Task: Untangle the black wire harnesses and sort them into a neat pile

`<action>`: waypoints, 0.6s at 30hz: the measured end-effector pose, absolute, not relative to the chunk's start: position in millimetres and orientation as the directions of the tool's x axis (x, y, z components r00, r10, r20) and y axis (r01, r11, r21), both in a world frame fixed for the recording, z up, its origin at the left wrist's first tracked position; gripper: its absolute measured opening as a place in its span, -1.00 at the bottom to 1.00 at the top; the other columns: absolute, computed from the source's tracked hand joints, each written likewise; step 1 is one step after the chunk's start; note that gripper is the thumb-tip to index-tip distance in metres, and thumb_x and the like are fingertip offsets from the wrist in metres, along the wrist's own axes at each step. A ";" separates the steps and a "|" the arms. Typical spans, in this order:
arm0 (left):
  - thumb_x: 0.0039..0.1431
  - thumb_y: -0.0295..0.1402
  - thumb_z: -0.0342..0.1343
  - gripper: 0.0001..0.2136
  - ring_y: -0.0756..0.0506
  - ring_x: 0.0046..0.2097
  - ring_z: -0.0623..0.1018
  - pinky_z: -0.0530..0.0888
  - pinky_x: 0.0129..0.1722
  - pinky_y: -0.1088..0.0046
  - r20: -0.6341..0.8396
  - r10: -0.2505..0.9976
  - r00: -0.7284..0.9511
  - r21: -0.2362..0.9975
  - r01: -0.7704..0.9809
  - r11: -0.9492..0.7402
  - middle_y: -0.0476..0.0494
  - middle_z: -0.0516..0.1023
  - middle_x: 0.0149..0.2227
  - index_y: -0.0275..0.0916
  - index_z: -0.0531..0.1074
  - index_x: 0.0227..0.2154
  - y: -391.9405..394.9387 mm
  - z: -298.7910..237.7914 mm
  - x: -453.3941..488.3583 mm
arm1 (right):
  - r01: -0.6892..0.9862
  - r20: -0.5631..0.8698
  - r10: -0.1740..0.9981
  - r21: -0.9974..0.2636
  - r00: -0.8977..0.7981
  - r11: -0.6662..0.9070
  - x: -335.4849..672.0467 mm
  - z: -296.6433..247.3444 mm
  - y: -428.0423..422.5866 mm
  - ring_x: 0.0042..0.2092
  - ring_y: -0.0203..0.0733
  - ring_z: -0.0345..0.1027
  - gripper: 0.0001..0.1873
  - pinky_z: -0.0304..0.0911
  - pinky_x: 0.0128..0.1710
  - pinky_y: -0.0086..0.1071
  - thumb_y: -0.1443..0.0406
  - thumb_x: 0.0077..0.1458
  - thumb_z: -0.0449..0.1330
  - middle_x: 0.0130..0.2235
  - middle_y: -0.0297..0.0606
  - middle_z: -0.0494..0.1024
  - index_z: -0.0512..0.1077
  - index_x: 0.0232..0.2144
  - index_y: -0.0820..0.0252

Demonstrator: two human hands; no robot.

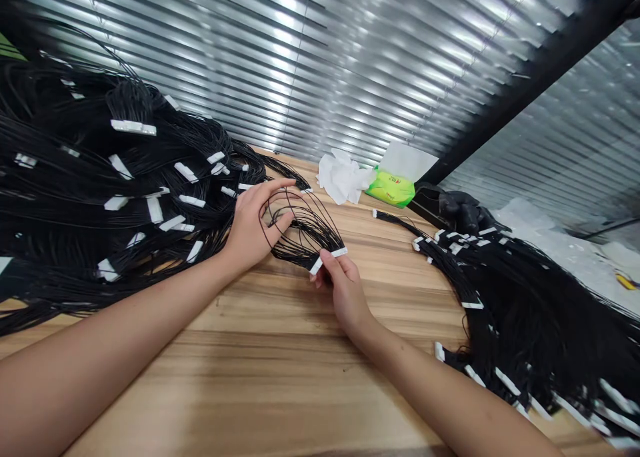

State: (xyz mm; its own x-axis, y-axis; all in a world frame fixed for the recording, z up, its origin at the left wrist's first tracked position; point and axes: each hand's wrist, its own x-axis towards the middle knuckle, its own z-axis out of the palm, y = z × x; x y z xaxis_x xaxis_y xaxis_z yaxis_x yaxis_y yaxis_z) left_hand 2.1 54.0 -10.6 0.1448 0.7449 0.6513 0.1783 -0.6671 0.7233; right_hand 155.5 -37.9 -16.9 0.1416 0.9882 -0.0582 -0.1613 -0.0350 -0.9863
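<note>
Thin black wire bundle (300, 234), coiled into a loose oval loop, sits just above the light wooden table (280, 350), mid-frame, held between both hands.

- Left hand (253, 227): fingers curled through and around the far side of the loop, thumb inside it. Closed on the wires, not spread.
- Right hand (345, 287): thumb and forefinger pinching the white tag strip (330, 257) where the strands gather at the near end. The other fingers are tucked under; I can't tell whether they touch the wires.
- Large heap of tagged black wire bundles (100, 177) lies just beside the left hand, a few strands close to the loop. Second heap of black wire bundles (525, 310) lies to the right, apart from the hands.
- Behind: crumpled white tissue (343, 176), green tissue pack (391, 187), black glove (463, 210), ribbed metal shutter (350, 57).

My read on handling:
- Pinch the tag itself, not the strands. The wires look thin and would kink or slip out one at a time.
- Left fingers should hold the oval open evenly, or strands will cross.
- Hold the loop clear of the left heap. A snag on neighbouring tags looks like the main risk.
- Light tension only; pulling hard on the tag could strain the ends.
</note>
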 end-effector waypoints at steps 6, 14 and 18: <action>0.04 -0.51 0.11 -0.54 -0.13 -0.03 0.49 0.41 0.05 0.22 0.662 0.722 0.201 0.718 0.106 -0.688 -0.14 0.49 -0.10 -0.15 0.28 0.04 54.7 -13.9 1.5 | -0.144 -0.048 0.990 -0.989 0.131 -0.029 155.5 -18.6 -37.7 -0.57 -0.33 0.18 -0.62 0.12 -0.51 -0.41 0.03 -0.01 0.19 -0.64 -0.36 0.41 0.35 -0.65 0.17; 0.05 -0.49 0.13 -0.39 0.02 -0.35 0.43 0.41 -0.23 0.43 0.650 0.700 0.295 0.740 -0.040 -0.671 0.01 0.40 -0.39 -0.16 0.09 0.17 50.5 -12.8 3.3 | -0.132 -0.025 0.990 -0.991 0.138 -0.007 156.7 -22.0 -37.6 -0.57 -0.34 0.17 -0.61 0.10 -0.52 -0.42 0.01 0.04 0.17 -0.59 -0.36 0.44 0.35 -0.59 0.17; 0.08 -0.40 0.14 -0.30 0.02 -0.39 0.47 0.44 -0.28 0.44 0.628 0.747 0.220 0.768 -0.015 -0.641 0.00 0.46 -0.41 -0.15 -0.05 0.26 48.0 -9.8 3.7 | -0.124 -0.009 0.989 -0.992 0.151 0.010 156.8 -20.3 -38.8 -0.56 -0.34 0.16 -0.60 0.10 -0.51 -0.42 0.01 0.07 0.15 -0.58 -0.35 0.44 0.35 -0.59 0.17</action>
